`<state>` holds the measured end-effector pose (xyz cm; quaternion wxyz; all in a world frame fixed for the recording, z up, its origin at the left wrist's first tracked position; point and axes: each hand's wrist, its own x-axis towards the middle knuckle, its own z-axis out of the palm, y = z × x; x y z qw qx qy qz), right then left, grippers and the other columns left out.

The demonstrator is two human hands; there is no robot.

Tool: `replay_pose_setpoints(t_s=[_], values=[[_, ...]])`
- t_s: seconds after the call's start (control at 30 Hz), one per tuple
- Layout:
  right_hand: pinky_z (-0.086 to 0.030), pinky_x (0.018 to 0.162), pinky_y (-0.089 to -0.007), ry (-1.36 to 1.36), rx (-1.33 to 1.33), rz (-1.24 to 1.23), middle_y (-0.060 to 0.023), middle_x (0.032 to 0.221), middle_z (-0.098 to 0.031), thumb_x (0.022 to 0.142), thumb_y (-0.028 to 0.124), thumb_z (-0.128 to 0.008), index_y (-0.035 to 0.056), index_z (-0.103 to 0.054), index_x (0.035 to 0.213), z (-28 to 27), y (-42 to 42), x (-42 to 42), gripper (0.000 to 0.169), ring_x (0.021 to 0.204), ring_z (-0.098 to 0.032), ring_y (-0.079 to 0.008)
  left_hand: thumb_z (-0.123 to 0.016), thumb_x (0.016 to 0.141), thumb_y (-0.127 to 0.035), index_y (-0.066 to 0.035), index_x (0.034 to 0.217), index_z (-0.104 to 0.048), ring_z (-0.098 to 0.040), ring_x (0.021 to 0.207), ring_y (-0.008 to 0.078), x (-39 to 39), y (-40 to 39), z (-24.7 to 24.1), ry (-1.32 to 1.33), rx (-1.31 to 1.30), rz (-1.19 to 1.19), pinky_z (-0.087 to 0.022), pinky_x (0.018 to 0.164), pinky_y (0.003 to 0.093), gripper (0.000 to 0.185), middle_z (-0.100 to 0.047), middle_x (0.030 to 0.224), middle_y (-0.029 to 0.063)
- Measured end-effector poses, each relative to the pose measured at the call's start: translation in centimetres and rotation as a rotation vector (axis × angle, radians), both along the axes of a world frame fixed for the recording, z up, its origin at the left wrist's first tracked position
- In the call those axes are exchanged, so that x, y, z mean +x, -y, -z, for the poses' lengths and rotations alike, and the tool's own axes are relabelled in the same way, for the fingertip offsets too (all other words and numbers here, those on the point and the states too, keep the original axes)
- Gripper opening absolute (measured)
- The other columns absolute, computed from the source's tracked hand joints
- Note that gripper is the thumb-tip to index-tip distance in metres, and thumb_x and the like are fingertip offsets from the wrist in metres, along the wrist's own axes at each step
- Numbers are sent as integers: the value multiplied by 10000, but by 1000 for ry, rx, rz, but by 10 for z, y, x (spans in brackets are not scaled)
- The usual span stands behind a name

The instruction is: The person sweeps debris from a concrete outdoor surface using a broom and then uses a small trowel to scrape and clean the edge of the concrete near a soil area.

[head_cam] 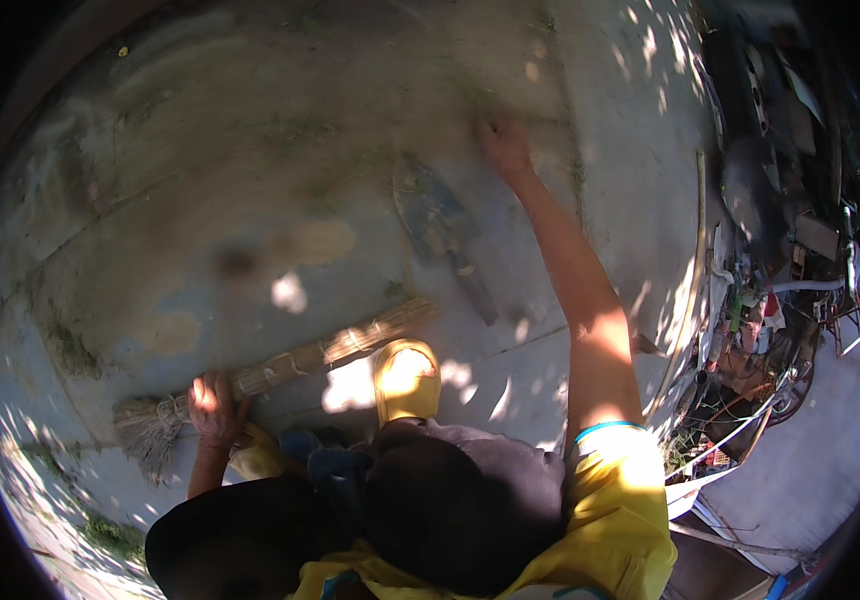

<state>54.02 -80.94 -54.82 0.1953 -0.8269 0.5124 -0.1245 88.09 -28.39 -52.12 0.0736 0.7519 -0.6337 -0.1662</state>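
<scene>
My left hand (217,412) rests on a straw hand broom (302,360) near its bristle end; the broom lies at a slant across the concrete, by my yellow shoe (407,379). Whether the fingers close around it cannot be told. Stretched far forward, my right hand (506,146) is low over the ground with its fingers curled, beside a tuft of green weed (479,91); the fingertips are blurred, so I cannot tell what they hold. Between the hands a trowel (437,214) with a pointed blade and a dark handle lies on the ground.
Weeds (74,349) grow along joints in the concrete (527,352). A long pole (700,247) lies at the right, beside a heap of mixed scrap (760,337) with pipes and a wheel. Damp or soil patches and sun spots mark the ground.
</scene>
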Motion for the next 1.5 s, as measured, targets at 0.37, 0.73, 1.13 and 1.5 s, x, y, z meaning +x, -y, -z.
replay_pose_setpoints(t_s=[0.37, 0.73, 1.13, 1.5], values=[[-473, 742, -493, -189, -69, 126, -224, 855, -619, 808, 200, -610, 27, -594, 859, -33, -42, 30, 181, 835, -606, -402, -707, 636, -338, -17, 1128, -539, -518, 928, 365, -1, 3, -14, -6, 25, 8, -428, 802, 447, 611, -552, 1072, 176], [-463, 746, -492, 16, -116, -114, -213, 976, -570, 781, 179, -649, 35, -584, 864, -7, -11, 28, 178, 874, -575, -408, -715, 624, -320, -15, 1143, -532, -511, 940, 356, 2, -2, -9, 0, 25, 7, -424, 810, 443, 629, -551, 1078, 169], [-476, 746, -428, 181, 99, 129, -234, 917, -621, 821, 160, -613, -26, -596, 903, -30, -26, 46, 203, 840, -610, -380, -731, 608, -312, -20, 1122, -531, -508, 949, 349, 0, 1, -8, 2, 21, 7, -422, 808, 441, 624, -545, 1067, 158], [-474, 819, -475, -62, -160, 256, -225, 1079, -553, 772, 212, -668, 70, -584, 1094, -27, -7, -23, 362, 985, -567, -404, -724, 642, -341, -4, 1151, -521, -504, 962, 364, 2, -2, -12, 4, 56, 14, -411, 809, 453, 643, -541, 1095, 175]])
